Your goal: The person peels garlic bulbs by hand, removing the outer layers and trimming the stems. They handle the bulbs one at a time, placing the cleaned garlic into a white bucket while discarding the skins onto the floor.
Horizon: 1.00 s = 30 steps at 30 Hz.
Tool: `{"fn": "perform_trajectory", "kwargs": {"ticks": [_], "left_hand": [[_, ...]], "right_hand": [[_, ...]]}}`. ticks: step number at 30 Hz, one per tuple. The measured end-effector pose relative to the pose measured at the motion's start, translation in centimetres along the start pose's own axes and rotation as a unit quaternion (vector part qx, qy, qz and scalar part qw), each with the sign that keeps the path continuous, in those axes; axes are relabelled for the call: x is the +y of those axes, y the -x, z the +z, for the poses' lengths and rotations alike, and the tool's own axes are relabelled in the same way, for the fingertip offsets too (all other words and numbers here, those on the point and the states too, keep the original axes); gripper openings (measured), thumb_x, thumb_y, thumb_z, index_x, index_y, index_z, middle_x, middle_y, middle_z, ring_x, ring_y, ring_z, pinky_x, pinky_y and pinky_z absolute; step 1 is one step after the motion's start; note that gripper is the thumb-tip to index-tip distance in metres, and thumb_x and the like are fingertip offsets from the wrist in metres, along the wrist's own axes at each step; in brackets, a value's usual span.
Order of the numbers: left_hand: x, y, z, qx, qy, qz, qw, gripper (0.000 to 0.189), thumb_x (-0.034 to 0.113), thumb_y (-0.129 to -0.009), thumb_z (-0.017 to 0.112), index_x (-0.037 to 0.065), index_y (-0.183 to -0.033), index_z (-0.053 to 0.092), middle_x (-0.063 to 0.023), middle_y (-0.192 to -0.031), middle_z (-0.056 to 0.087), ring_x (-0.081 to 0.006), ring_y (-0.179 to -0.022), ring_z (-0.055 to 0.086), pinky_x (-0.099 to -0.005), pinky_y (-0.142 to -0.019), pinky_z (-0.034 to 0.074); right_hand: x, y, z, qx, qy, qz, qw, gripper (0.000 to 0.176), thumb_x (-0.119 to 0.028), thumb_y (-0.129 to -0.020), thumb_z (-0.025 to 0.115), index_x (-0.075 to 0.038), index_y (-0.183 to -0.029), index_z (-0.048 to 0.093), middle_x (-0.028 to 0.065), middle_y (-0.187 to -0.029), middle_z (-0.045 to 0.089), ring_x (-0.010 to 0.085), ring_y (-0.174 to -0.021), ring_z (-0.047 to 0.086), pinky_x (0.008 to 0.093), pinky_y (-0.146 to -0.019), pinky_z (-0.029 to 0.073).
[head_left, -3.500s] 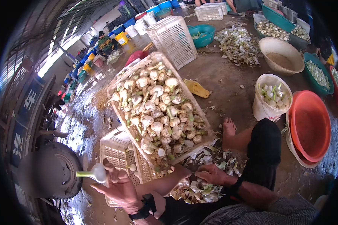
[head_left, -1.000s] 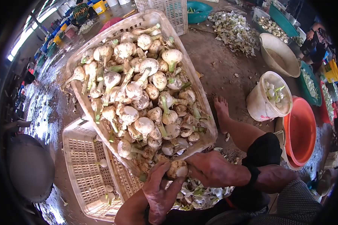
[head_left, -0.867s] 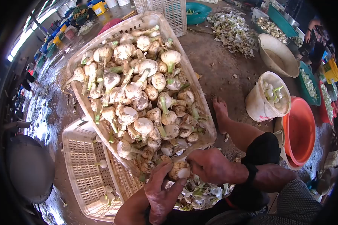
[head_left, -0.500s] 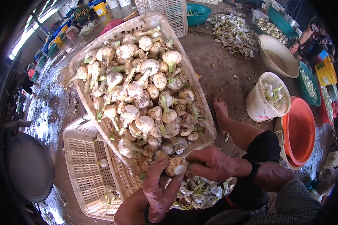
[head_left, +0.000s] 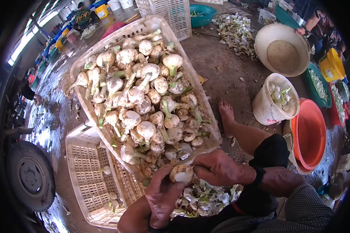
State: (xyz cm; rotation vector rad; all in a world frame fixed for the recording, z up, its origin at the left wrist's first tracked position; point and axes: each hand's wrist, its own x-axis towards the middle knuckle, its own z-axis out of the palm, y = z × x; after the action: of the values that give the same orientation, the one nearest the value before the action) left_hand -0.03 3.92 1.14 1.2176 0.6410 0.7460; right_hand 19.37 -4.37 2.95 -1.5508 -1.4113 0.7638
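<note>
A partly peeled bulb (head_left: 182, 174), white on its lower side and brown above, is pinched between the fingers and thumb of my left hand (head_left: 162, 193). My right hand (head_left: 217, 167) is closed at the bulb's right side; whether a tool is in it is hidden. Just beyond both hands, a large crate (head_left: 216, 132) holds many soil-stained bulbs with cut green stems. Peeled skins (head_left: 206, 200) lie below the hands, between the legs.
A lower crate (head_left: 81, 167) at left holds a few bulbs. Right of my bare foot (head_left: 226, 112) stand a white bucket (head_left: 266, 108) of peeled bulbs and a red basin (head_left: 311, 136). A co-worker's hand (head_left: 301, 31) holds a beige basin (head_left: 283, 56). A wheel (head_left: 30, 176) is at far left.
The co-worker's beige basin has been tilted up, with its inside now facing the camera. The wheel at left shows more clearly. My hands remain at the same bulb, with its pale side still showing.
</note>
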Motion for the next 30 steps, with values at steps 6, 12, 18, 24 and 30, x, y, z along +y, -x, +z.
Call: {"fn": "perform_trajectory", "kwargs": {"ticks": [6, 12, 18, 24, 30], "left_hand": [[1.4, -0.4, -1.2, -0.047, 0.200, -0.007, 0.979, 0.057, 0.023, -0.079, 0.072, -0.001, -0.127, 0.053, -0.0259, -0.116, 0.060, -0.0350, -0.103, 0.063, -0.0544, -0.093, 0.052], [3.1, -0.1, -1.8, -0.029, 0.266, -0.061, 0.962, 0.065, 0.031, -0.077, 0.070, -0.014, -0.119, 0.052, -0.0291, -0.110, 0.062, -0.0394, -0.104, 0.063, -0.0520, -0.097, 0.048], [2.5, -0.3, -1.4, -0.037, 0.235, -0.093, 0.967, 0.069, 0.039, -0.081, 0.068, -0.014, -0.122, 0.049, -0.0295, -0.108, 0.061, -0.0386, -0.096, 0.065, -0.0442, -0.073, 0.058], [1.8, -0.1, -0.4, -0.041, 0.262, -0.137, 0.954, 0.069, 0.039, -0.081, 0.069, -0.013, -0.121, 0.049, -0.0282, -0.108, 0.062, -0.0336, -0.094, 0.066, -0.0393, -0.067, 0.058], [1.8, 0.1, -0.3, -0.014, 0.212, -0.203, 0.956, 0.058, 0.038, -0.076, 0.070, 0.001, -0.119, 0.055, -0.0180, -0.109, 0.062, -0.0296, -0.103, 0.061, -0.0498, -0.089, 0.050]], "right_hand": [[2.8, 1.9, 0.4, -0.083, 0.110, 0.047, 0.989, 0.009, -0.011, -0.080, 0.062, -0.002, -0.080, 0.062, 0.0175, -0.068, 0.061, 0.0338, -0.061, 0.062, 0.0405, -0.056, 0.049], [5.6, 5.1, 1.3, -0.383, 0.234, 0.012, 0.893, 0.023, -0.024, -0.077, 0.062, -0.002, -0.072, 0.059, 0.0173, -0.069, 0.061, 0.0380, -0.068, 0.064, 0.0476, -0.059, 0.050], [2.2, 2.0, -1.7, -0.125, 0.032, -0.073, 0.989, 0.018, -0.016, -0.086, 0.064, -0.001, -0.095, 0.062, 0.0189, -0.077, 0.062, 0.0377, -0.075, 0.064, 0.0457, -0.066, 0.050], [0.4, 2.2, -2.1, -0.138, -0.104, -0.052, 0.984, 0.019, -0.018, -0.091, 0.063, -0.002, -0.102, 0.062, 0.0172, -0.083, 0.063, 0.0348, -0.078, 0.063, 0.0427, -0.067, 0.050], [1.2, 2.3, -1.6, -0.151, -0.006, -0.124, 0.981, 0.018, -0.013, -0.088, 0.063, -0.001, -0.101, 0.059, 0.0165, -0.081, 0.061, 0.0363, -0.076, 0.062, 0.0439, -0.065, 0.050]]}}
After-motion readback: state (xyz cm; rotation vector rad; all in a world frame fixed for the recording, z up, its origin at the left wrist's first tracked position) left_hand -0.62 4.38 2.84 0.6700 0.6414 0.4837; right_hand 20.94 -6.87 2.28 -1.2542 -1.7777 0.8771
